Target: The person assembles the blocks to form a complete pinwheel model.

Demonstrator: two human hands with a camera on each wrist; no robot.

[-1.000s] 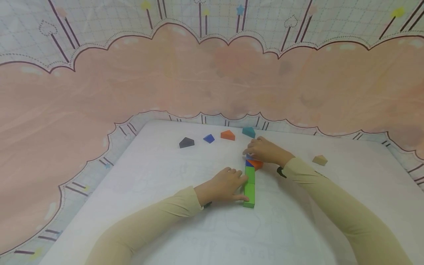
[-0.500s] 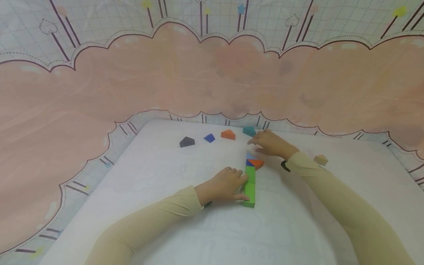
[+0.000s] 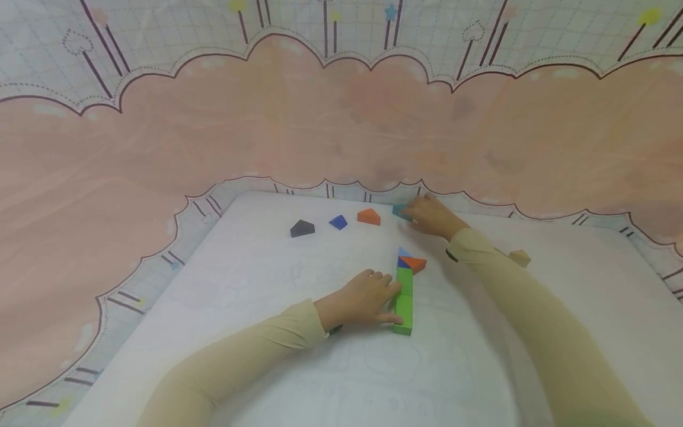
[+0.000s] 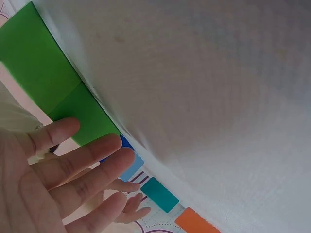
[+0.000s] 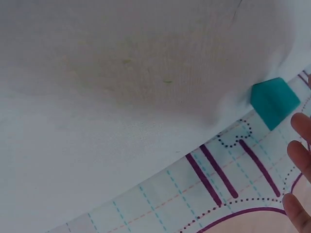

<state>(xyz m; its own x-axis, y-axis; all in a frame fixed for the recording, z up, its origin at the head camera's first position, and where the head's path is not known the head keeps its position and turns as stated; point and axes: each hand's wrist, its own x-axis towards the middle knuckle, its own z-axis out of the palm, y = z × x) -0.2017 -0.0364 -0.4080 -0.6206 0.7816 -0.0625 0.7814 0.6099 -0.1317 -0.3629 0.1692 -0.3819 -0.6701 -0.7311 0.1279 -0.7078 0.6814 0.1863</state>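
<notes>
My left hand (image 3: pixel 360 298) lies against the left side of two green blocks (image 3: pixel 405 305) set end to end, its fingers extended and the thumb at the nearer block. Beyond them, in line, stand a dark blue triangular piece (image 3: pixel 402 263), an orange piece (image 3: pixel 416 263) jutting right, and a light blue piece (image 3: pixel 404 252). My right hand (image 3: pixel 434 215) is at the far table edge beside a teal block (image 3: pixel 400 211), partly covering it in the head view. In the right wrist view its spread fingertips (image 5: pixel 302 125) are close to the teal block (image 5: pixel 275 103), with a small gap showing.
Along the far side of the white table (image 3: pixel 256 261) lie a dark grey block (image 3: pixel 302 229), a blue block (image 3: pixel 338 222) and another orange block (image 3: pixel 369 217). A tan wooden block (image 3: pixel 520 258) sits at the right, beside the right sleeve. Patterned fabric (image 3: pixel 341 130) hangs behind.
My right hand has left the light blue piece at the row's far end and moved away from me to the teal block. The left hand stays at the green blocks.
</notes>
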